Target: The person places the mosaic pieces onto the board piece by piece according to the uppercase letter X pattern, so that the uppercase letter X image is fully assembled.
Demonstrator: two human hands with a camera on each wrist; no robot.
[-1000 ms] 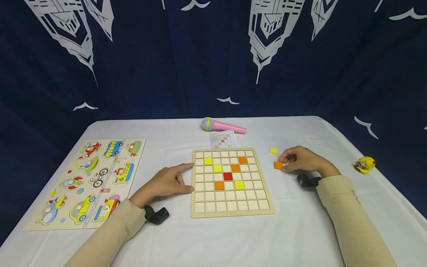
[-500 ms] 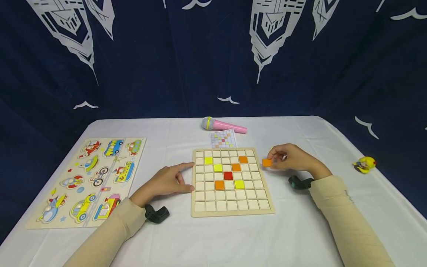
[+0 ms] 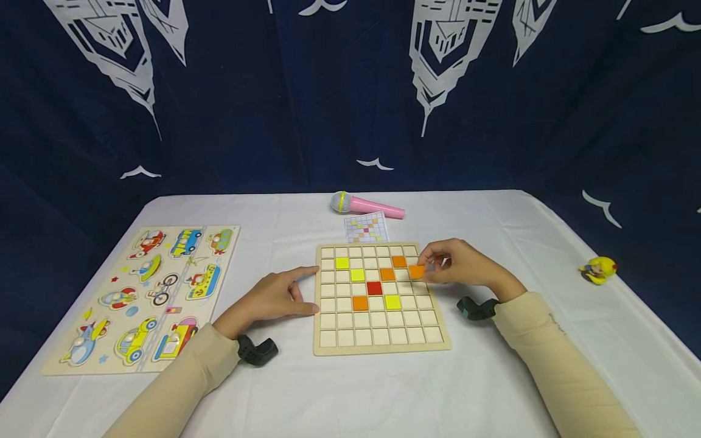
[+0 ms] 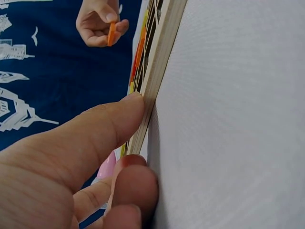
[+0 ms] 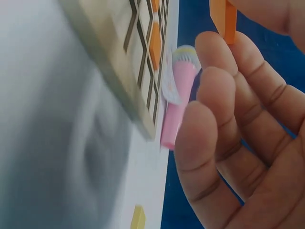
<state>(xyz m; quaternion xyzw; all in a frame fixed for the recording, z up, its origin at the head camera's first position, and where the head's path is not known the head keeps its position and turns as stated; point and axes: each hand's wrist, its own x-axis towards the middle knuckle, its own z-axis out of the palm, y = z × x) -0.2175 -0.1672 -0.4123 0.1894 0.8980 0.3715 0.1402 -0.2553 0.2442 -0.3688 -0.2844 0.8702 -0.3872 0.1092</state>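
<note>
A wooden grid board lies on the table, with several yellow and orange square tiles and a red tile in its cells. My left hand touches the board's left edge with thumb and index finger spread apart. In the left wrist view the thumb rests against the board's side. Between thumb and fingertips my right hand pinches an orange square tile, held above the board's right side. The right wrist view shows this orange tile tilted and lifted clear of the board.
Behind the board lies a small pattern card, with a pink microphone beyond it. A vehicle picture puzzle is at the left. A yellow toy figure sits near the right edge. One loose yellow tile lies right of the board.
My right hand has lifted the orange tile off the table and carried it left over the board's right edge. The left hand stays at the board's left edge.
</note>
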